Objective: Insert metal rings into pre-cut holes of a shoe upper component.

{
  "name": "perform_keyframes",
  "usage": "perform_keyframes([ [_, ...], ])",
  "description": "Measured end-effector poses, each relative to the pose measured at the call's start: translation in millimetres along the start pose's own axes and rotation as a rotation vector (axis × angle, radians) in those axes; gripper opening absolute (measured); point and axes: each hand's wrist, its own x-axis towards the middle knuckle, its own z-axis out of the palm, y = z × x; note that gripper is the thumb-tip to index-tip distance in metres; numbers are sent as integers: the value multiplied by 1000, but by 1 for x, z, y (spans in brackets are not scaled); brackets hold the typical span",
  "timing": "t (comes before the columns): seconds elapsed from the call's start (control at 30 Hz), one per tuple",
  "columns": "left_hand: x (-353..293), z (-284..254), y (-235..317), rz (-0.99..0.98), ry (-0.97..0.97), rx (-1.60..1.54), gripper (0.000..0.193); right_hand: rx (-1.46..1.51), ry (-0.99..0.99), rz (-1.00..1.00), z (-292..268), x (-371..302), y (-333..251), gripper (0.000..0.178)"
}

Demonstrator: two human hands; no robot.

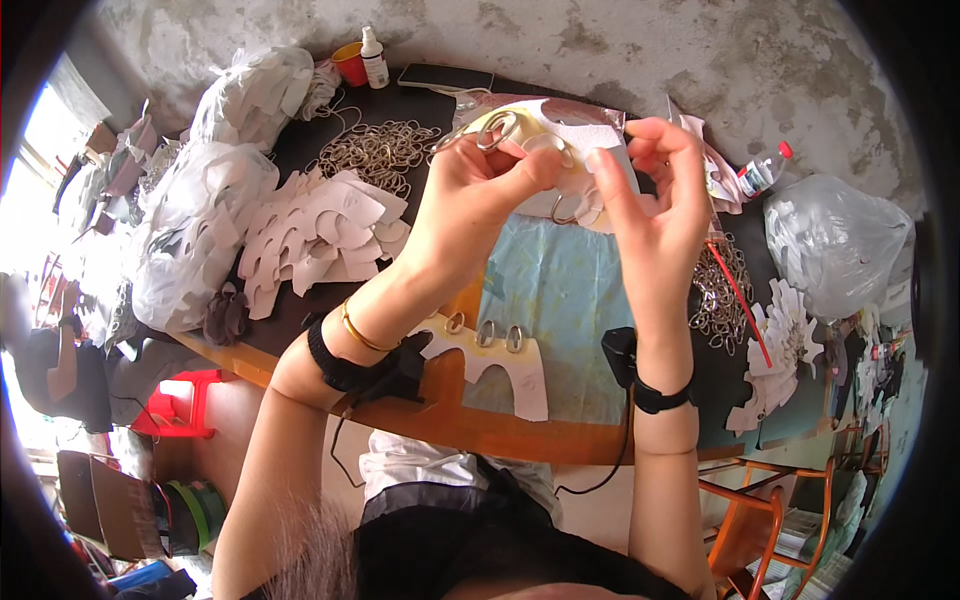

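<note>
Hands meet at upper centre — left hand (470, 190) pinches a metal ring (497, 129) against a white card (590, 135), right hand (655, 190) grips the card's edge, apparently steadying it — spare rings (380, 150) heaped nearby.

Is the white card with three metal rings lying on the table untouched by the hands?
Yes, the white card lies flat on the table, while both hands, left hand and right hand, are raised above it.

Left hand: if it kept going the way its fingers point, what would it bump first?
Probably the right hand. The left hand points rightward, pinching a metal ring on a white card cutout between them; depth is unclear.
</note>
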Motion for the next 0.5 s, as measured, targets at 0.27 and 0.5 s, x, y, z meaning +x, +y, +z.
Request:
perform_keyframes([
  [0.27,0,-5,6,-32,-104,197,14,7,-268,92,-9,-3,3,18],
  [0.5,1,-1,14,-237,-195,-119,26,210,-405,517,-18,-1,-7,15],
])
